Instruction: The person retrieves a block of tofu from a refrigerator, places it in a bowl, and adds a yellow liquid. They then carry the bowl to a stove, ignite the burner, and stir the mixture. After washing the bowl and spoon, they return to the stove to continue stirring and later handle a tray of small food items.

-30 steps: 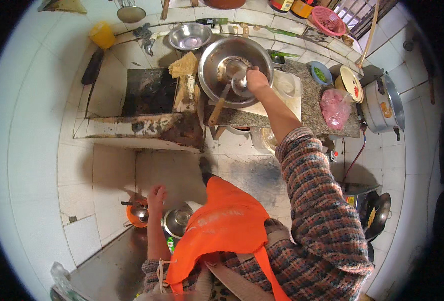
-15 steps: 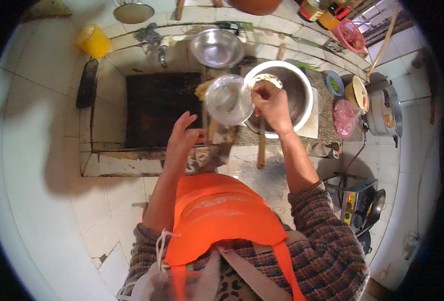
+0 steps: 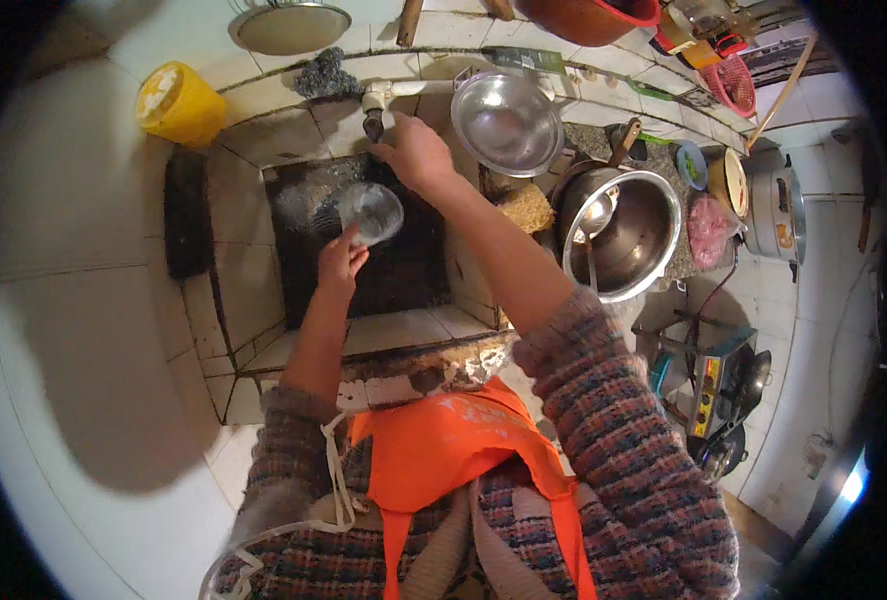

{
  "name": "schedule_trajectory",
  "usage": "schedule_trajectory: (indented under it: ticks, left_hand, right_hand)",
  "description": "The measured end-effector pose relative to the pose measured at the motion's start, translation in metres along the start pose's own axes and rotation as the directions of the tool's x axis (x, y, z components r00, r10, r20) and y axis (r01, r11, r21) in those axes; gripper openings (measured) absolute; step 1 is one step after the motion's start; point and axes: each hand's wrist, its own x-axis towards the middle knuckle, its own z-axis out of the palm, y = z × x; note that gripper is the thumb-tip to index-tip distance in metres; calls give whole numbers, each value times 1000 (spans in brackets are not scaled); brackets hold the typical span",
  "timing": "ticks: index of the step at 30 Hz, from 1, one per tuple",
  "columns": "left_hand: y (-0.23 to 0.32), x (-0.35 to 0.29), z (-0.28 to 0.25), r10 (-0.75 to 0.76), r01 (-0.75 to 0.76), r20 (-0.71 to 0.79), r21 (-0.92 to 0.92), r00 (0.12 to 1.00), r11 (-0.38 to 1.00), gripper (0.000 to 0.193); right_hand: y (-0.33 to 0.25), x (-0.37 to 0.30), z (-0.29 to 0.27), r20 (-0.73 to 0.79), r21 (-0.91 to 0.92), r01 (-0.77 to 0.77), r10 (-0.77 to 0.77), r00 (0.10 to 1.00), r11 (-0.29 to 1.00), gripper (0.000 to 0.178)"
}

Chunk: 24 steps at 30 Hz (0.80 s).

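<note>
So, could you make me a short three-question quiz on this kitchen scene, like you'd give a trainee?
1. What does the left hand hold?
2. True or false: the right hand is beside the tap.
3. Which sits in the large steel basin: a) a ladle, b) the yellow container, c) the pink bag?

Key: 1. A clear bowl. 2. True. 3. a.

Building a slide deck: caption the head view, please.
Left hand holding a clear bowl over the tiled sink, right hand at the faucet.
</note>
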Motion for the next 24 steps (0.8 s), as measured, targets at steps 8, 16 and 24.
schedule_trajectory:
  ticks: [8, 16, 24]
  left_hand:
    - [21, 76, 31, -157, 175, 185, -90, 970, 980, 44]
    - [14, 82, 33, -162, 207, 261, -154, 952, 966, 26]
    - [-1, 94, 35, -138, 180, 209, -195, 968, 964, 33]
  right_hand:
    - [23, 40, 32, 323, -220, 219, -141, 936, 950, 24]
    - [28, 49, 28, 410, -193, 295, -196, 891, 936, 29]
    - [20, 38, 13, 328, -106, 196, -152, 933, 975, 39]
